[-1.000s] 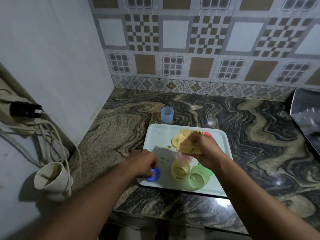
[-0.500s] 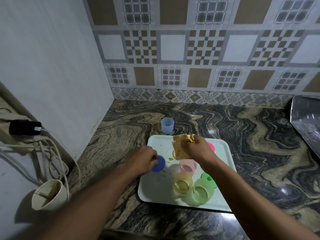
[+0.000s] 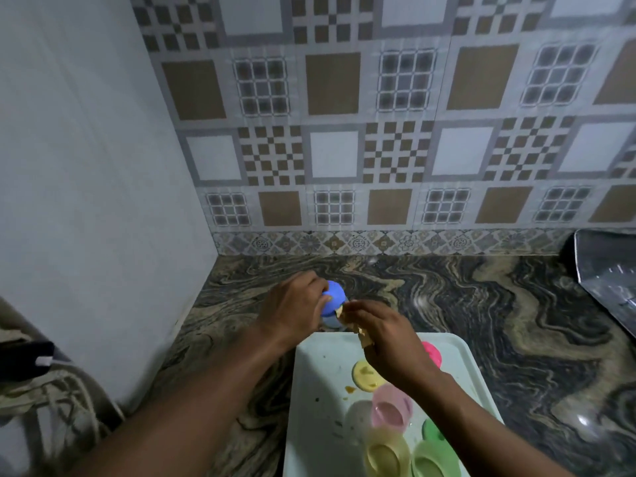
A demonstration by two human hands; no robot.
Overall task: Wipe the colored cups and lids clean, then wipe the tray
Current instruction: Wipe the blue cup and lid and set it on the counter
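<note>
My left hand grips a round blue lid above the counter, just beyond the far edge of the pale tray. My right hand is closed on a crumpled tan cloth pressed against the lid. The light blue cup shows only partly below the lid. On the tray lie a yellow lid, a pink lid and a green lid, plus a pink cup, a yellow cup and a green cup. Food smears mark the tray.
The dark marbled counter meets a tiled wall behind and a plain white wall on the left. A metal tray leans at the far right. Cables and a black plug hang at the lower left.
My left hand lifted the blue lid off the tray and carried it away from me. My right hand brought the cloth against it. The view tilted upward.
</note>
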